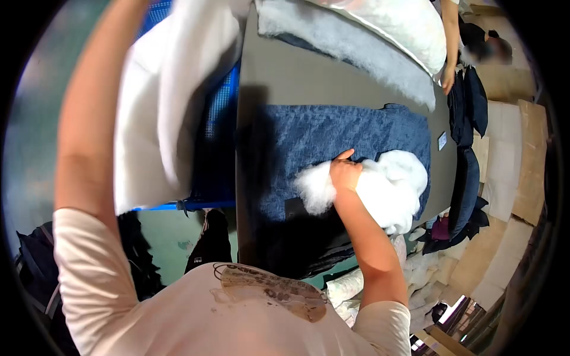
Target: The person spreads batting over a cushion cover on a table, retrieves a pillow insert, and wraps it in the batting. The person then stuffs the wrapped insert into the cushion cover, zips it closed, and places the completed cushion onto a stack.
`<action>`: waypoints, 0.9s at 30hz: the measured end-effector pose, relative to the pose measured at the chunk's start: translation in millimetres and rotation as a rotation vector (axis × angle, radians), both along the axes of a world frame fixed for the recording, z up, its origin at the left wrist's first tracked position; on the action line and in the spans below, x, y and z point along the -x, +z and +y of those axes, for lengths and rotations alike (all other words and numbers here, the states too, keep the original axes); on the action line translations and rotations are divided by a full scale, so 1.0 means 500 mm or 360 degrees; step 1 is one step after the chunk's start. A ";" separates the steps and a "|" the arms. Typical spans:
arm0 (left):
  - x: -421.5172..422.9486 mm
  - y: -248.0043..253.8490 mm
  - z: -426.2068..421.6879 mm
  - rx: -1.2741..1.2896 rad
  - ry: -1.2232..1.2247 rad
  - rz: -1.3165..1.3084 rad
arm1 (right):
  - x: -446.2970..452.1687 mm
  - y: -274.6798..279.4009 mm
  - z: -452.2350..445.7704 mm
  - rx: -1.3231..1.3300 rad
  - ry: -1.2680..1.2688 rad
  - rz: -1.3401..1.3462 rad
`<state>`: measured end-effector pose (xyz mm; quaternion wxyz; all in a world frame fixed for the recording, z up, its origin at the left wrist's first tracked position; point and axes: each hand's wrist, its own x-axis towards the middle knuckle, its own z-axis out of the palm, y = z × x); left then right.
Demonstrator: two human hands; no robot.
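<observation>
A blue fabric cover (332, 127) lies flat on the grey table (297, 71). On it rests a white heap of fluffy filling (389, 190), with a looser tuft at its left end. My right hand (346, 172) presses on the filling, thumb apart and the other fingers partly hidden in the fluff. My left arm reaches up the left side, and its hand is beyond the top edge of the picture. Beneath that arm hangs a long white sheet of batting (154, 113) over a blue crate (222, 107).
Across the table, another person's hand (448, 80) is beside a white pillow (398, 29) and a strip of grey-white batting (356, 56). Dark cushions (466, 184) line the right edge. Black fabric (314, 240) lies at the near edge. Cardboard (531, 160) covers the floor at right.
</observation>
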<state>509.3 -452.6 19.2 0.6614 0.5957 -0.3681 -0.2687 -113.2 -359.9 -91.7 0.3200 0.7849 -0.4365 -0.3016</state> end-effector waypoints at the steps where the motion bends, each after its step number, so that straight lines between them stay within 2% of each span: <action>1: -0.021 -0.152 -0.027 -0.0187 -0.0166 -0.0319 | -0.001 0.002 0.001 0.0007 0.0009 -0.0016; 2: -0.006 -0.276 -0.022 -0.0323 -0.0315 -0.0492 | -0.001 0.003 0.002 0.0014 0.0012 -0.0025; 3: 0.160 -0.250 0.025 -0.0211 -0.0045 0.0728 | 0.000 0.002 0.004 0.0022 0.0012 -0.0026; 5: 0.292 -0.363 0.084 -0.0509 0.0099 0.0912 | -0.006 0.003 -0.002 0.0110 0.0066 -0.0026; 6: 0.315 -0.468 0.107 -0.0779 -0.0068 0.0998 | -0.008 0.007 0.000 0.0095 0.0066 -0.0029; 7: 0.360 -0.556 0.121 -0.0919 -0.0027 0.1020 | -0.006 0.008 0.007 0.0072 0.0059 -0.0032; 8: 0.409 -0.662 0.118 -0.0867 -0.0091 0.1326 | -0.001 0.007 0.006 0.0072 0.0091 0.0005; 9: 0.448 -0.684 0.110 -0.0909 -0.0101 0.1412 | 0.002 0.006 0.007 0.0065 0.0071 0.0005; 12: 0.527 -0.668 0.094 -0.0980 -0.0191 0.1248 | -0.012 0.015 0.005 0.0027 0.0012 0.0025; 15: 0.581 -0.636 0.118 -0.1032 -0.0474 0.0739 | -0.009 0.008 0.003 0.0036 0.0027 0.0045; 20: 0.681 -0.559 0.269 -0.0888 -0.1208 -0.0336 | -0.019 0.005 0.003 0.0041 0.0029 0.0089; 23: 0.700 -0.539 0.421 -0.0798 -0.1525 -0.0643 | -0.015 -0.006 -0.002 0.0035 -0.0023 0.0151; 26: 0.657 -0.566 0.619 -0.1031 -0.1469 -0.0690 | -0.025 -0.006 -0.009 -0.0001 -0.0158 0.0114; 27: 0.637 -0.604 0.688 -0.1069 -0.1230 -0.0717 | -0.031 -0.005 -0.003 -0.0030 -0.0218 0.0072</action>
